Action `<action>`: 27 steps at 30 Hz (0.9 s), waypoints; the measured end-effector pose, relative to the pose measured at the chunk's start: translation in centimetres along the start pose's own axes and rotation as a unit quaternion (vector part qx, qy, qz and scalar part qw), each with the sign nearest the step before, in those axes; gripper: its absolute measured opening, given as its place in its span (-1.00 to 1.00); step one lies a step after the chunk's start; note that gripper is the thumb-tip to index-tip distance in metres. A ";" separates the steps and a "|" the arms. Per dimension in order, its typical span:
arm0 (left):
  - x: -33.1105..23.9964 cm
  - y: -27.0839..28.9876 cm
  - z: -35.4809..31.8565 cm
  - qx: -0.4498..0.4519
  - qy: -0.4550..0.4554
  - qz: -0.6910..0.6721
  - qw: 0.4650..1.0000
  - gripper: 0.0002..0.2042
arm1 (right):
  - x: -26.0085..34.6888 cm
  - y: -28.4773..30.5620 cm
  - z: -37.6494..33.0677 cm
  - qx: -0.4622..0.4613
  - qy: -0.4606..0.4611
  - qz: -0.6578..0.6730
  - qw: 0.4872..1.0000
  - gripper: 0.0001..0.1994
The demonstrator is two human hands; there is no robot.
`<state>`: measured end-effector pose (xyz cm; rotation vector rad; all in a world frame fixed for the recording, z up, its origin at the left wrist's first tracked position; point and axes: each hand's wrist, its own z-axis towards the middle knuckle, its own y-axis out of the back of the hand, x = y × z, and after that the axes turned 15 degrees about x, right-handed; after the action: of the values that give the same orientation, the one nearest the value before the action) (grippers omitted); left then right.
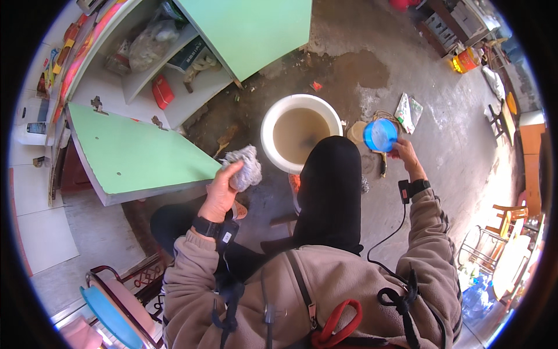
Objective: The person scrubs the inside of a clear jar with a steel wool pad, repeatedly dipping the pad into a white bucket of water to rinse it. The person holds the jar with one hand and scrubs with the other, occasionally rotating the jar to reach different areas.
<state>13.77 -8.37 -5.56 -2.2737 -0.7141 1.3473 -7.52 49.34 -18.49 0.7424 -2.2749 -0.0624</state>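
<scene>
Here, grey cloth [249,167] bulges out beyond the left fingers [233,169]

light: glare came from the right, whitening the floor [479,192] there | shade: black trousers [330,195] showed little detail | focus: centre was fairly sharp, rim soft | lens: straight edges bowed, corners were black, bluish fringing showed

A crumpled packet [405,111] lies on grey floor [444,157].

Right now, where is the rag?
In the head view, the rag is left of centre in the person's left hand, between the lower green door and the white basin.
</scene>
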 end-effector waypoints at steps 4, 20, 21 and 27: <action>-0.1 1.0 0.3 0.038 0.087 0.053 0.994 -0.60 | 12.8 -1.7 0.6 0.046 0.120 -0.126 0.984 -0.71; -0.2 7.9 1.8 0.095 0.138 0.204 0.965 -0.52 | 44.8 -45.1 21.3 0.249 0.165 -0.230 0.926 -0.76; 0.1 8.5 1.7 0.091 0.138 0.190 0.968 -0.49 | 45.1 -47.5 23.0 0.258 0.186 -0.195 0.928 -0.75; -0.8 11.5 0.6 0.072 0.150 0.209 0.964 -0.47 | 45.9 -56.4 31.4 0.160 0.173 -0.156 0.959 -0.70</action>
<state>15.42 -17.85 -11.88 -2.5165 -0.0326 1.1327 -26.49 -27.13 -26.75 1.1784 -1.8371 0.2763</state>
